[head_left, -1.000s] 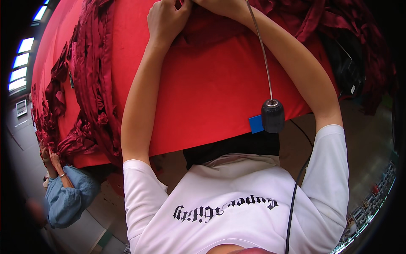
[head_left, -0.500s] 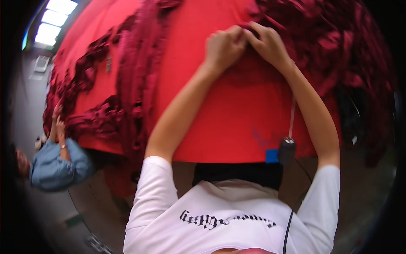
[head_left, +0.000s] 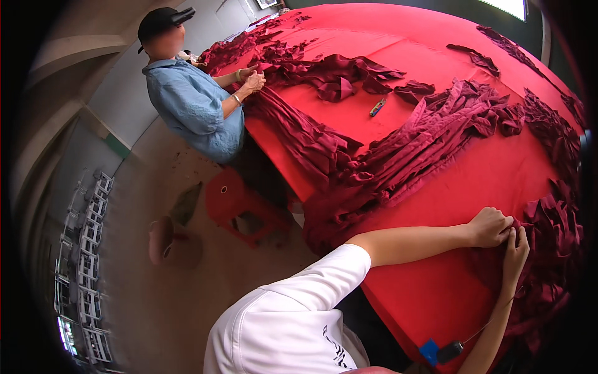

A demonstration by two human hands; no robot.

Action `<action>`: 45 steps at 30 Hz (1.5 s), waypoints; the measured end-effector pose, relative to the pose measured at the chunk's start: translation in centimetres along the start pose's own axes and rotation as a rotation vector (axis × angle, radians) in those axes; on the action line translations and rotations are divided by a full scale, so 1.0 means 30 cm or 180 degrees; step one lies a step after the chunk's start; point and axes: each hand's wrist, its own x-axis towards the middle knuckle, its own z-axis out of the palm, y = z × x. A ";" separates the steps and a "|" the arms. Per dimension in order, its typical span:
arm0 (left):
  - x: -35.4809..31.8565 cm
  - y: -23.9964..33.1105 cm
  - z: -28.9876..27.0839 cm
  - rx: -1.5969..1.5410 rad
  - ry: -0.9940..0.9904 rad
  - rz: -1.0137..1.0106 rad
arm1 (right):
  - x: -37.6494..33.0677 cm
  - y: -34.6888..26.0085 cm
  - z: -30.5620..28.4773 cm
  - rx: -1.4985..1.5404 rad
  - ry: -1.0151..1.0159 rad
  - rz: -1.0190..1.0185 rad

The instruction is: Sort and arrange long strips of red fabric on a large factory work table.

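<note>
At the right of the view, my left hand (head_left: 491, 227) and my right hand (head_left: 516, 252) meet at the fingertips. Both are closed in a pinch on a bit of dark red fabric (head_left: 518, 223); its exact shape between the fingers is hidden. Beside them, a crumpled heap of the same dark red fabric (head_left: 551, 237) runs along the right side. A bright red cloth (head_left: 423, 237) covers the table under my hands. From my right wrist a thin cord leads to a small black device (head_left: 450, 353) near the table's edge, beside a blue patch (head_left: 428, 352).
A co-worker in a blue shirt (head_left: 193, 106) stands at the table's far left, hands at the fabric. Long dark red strips (head_left: 398, 156) lie across the table. A small multicoloured tool (head_left: 377, 108) rests among them. A red stool (head_left: 240, 206) stands on the floor at left.
The view has swung left, so the co-worker and the floor show more fully and my hands appear farther right. My two hands stay together at the dark red fabric.
</note>
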 end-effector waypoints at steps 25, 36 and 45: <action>0.039 -0.081 -0.068 0.0310 -0.0466 0.0032 | 0.042 -0.051 0.090 -0.0140 0.0595 -0.0410; 0.017 0.013 0.006 -0.0018 -0.0721 -0.0182 | -0.048 -0.045 -0.008 -0.0315 0.0579 -0.0127; -0.005 -0.092 -0.083 -0.0694 -0.0220 -0.0129 | 0.041 -0.092 0.106 -0.0152 0.0295 -0.0282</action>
